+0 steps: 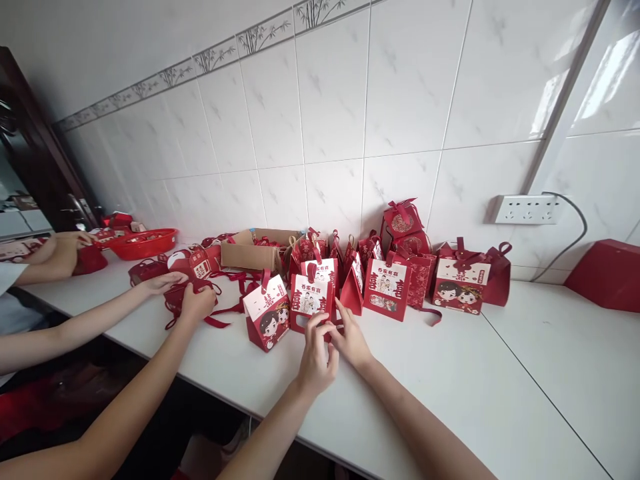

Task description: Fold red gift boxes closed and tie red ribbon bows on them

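Two bare hands meet at one red-and-white gift box (pixel 309 301), upright near the middle of the white desk (pixel 425 380)! Left hand (pixel 317 357) has its fingers curled over the lower front, right hand (pixel 351 338) reaches along the right side, and their fingers come together at that lower right corner. Each grip is partly closed, though whether either one truly pinches the box, I cannot tell. Just to the left stands a cartoon-couple box (pixel 273 321); to the right, a similar gift box (pixel 387 288). Behind, an open cardboard carton (pixel 250 253) sits near the tiled wall (pixel 330 187). Over on the left, a co-worker's hand (pixel 199 303) is at a dark red item (pixel 176 295), with a red basin (pixel 145 247) beyond!
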The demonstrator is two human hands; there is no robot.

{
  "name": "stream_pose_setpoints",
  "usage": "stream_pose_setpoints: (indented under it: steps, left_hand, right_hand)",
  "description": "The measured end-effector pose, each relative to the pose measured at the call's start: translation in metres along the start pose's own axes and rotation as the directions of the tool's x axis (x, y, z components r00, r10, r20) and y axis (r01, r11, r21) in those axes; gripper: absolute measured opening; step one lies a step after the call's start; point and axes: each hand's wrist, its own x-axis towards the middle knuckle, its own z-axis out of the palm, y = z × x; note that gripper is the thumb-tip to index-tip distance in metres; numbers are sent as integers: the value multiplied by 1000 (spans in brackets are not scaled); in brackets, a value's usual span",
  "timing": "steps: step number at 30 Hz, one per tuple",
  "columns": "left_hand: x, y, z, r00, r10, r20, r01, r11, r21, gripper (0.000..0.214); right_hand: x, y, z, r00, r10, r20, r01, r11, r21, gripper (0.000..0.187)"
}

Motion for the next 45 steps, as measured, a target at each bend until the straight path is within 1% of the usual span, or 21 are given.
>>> stream_pose_setpoints:
  steps: [7,12,14,15,17,19,20,21,23,25,26,28,31,33,34,36,38,40,41,44,45]
  left_hand:
    - [2,0,2,997,77,-19,-77,997,-15,40]
    - [2,-2,5,996,84,-37,-83,997,5,40]
    - [2,-3,4,993,105,-46,-104,994,16,40]
    - [1,-2,3,989,140,-43,-140,990,19,40]
    - [0,0,0,966,259,-23,-259,966,10,38]
    - [1,5,-4,933,358,-14,-359,933,-34,37]
    - [3,8,-5,932,362,-27,-363,929,-67,36]
    - [8,11,-5,943,328,-57,-333,937,-109,36]
    - [22,17,2,973,183,-143,-211,954,-214,35]
    - [43,23,19,978,79,-191,-145,920,-364,36]
    - [55,27,30,985,52,-164,-121,889,-441,38]
    - [76,36,54,999,5,-44,-29,826,-562,43]
    - [96,48,81,995,-94,16,79,729,-680,46]
    - [98,54,89,987,-156,47,143,690,-710,45]
    - [96,57,90,981,-179,71,177,692,-700,42]
    - [89,62,90,968,-226,107,242,737,-631,32]
    - [82,67,88,958,-263,111,280,788,-547,21]
    - [76,74,88,954,-280,106,294,814,-501,16]
    - [74,79,88,956,-276,102,290,819,-496,14]
    - [70,94,89,964,-251,84,258,815,-520,11]
    - [69,99,90,966,-242,96,255,802,-540,10]
  right_hand:
    - [-1,8,-1,999,-13,-30,14,999,45,54]
    - [-2,10,2,999,-23,-26,25,997,72,51]
    - [-5,8,-1,1000,-22,-11,23,995,94,50]
    - [-8,6,-5,1000,-15,5,15,995,100,49]
    - [-14,4,-23,998,-10,58,5,996,91,47]
    - [-21,6,-51,992,-59,114,55,998,36,42]
    - [-26,8,-68,986,-99,131,100,995,-2,38]
    - [-31,10,-86,980,-141,141,148,988,-39,35]
    - [-42,16,-120,970,-201,139,215,972,-95,30]
    - [-51,21,-147,968,-223,112,237,963,-126,30]
    - [-54,22,-157,969,-227,94,238,961,-141,31]
    - [-57,22,-171,974,-214,72,224,960,-166,36]
    - [-55,14,-181,978,-202,45,206,967,-147,47]
    - [-54,5,-185,968,-247,-49,239,963,-126,49]
    - [-54,1,-186,954,-276,-118,260,956,-136,46]
    - [-55,-6,-188,909,-331,-253,283,936,-209,33]
    - [-56,-12,-189,861,-384,-334,283,906,-315,24]
    - [-58,-17,-188,826,-443,-349,294,866,-405,20]
    - [-59,-20,-187,820,-464,-336,303,849,-433,19]
    - [-65,-29,-185,826,-478,-299,310,829,-466,13]
    - [-67,-31,-186,827,-467,-312,292,832,-472,10]
